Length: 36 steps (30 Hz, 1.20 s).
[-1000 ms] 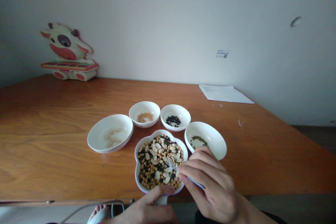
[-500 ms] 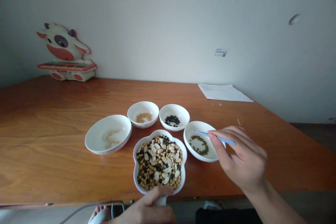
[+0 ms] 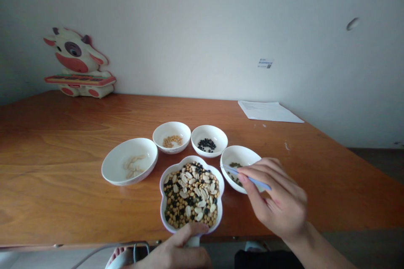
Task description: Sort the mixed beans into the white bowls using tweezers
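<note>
Pinching slim blue tweezers (image 3: 259, 183) in the right hand (image 3: 279, 201), just shifted to the left rim of the round white bowl (image 3: 248, 155) of green beans (image 3: 235, 164), so nearer the flower-shaped white bowl (image 3: 221, 185) of beans and peanuts (image 3: 189, 195), lower centre; gripping its handle (image 3: 193, 241) with curled left hand (image 3: 178, 247).

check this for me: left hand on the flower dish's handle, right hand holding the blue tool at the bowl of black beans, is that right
Not quite: in the head view, the right hand holds the blue tool at the bowl of green beans. The left hand is indeed on the handle of the flower dish.
</note>
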Motion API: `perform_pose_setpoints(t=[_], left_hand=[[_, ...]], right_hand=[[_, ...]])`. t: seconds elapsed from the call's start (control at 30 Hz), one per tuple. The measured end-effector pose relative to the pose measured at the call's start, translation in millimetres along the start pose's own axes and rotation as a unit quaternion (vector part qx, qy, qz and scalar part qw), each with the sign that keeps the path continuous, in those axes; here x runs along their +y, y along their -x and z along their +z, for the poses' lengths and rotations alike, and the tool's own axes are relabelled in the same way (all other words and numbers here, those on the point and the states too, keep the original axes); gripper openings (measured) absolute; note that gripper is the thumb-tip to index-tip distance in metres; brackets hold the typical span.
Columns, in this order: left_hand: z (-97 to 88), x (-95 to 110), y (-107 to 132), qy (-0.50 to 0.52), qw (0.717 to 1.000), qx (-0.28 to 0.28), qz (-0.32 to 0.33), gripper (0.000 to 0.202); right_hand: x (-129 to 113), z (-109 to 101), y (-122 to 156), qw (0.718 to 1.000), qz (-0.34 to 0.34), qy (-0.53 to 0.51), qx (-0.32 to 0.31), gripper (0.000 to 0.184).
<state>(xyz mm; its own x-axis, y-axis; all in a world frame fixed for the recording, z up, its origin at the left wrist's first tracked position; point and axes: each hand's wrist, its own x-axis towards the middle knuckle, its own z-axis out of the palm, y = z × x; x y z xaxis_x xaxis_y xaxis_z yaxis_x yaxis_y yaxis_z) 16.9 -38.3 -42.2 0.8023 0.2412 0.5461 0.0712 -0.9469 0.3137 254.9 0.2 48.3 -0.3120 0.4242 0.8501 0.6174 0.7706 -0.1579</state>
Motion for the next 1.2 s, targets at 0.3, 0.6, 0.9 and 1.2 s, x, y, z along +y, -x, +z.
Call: perform_pose_setpoints(t=[0.3,0.6,0.9,1.2], left_hand=[[23.7,-10,17,-0.01,1.0,0.02,0.01,0.019],[29.7,-14,20,-0.027,0.999,0.029,0.009,0.015],[29.9,-14,21,-0.034,0.999,0.022,0.001,0.011],[31.9,-15,23,-0.035,0.999,0.017,-0.006,0.008]], right_hand=[[-32,21,12,0.988,-0.029,-0.125,-0.089,0.018],[-32,26,11,0.985,-0.028,-0.142,-0.095,0.016],[-33,27,14,0.984,-0.021,-0.142,-0.105,0.017],[-34,27,14,0.985,-0.01,-0.133,-0.111,0.015]])
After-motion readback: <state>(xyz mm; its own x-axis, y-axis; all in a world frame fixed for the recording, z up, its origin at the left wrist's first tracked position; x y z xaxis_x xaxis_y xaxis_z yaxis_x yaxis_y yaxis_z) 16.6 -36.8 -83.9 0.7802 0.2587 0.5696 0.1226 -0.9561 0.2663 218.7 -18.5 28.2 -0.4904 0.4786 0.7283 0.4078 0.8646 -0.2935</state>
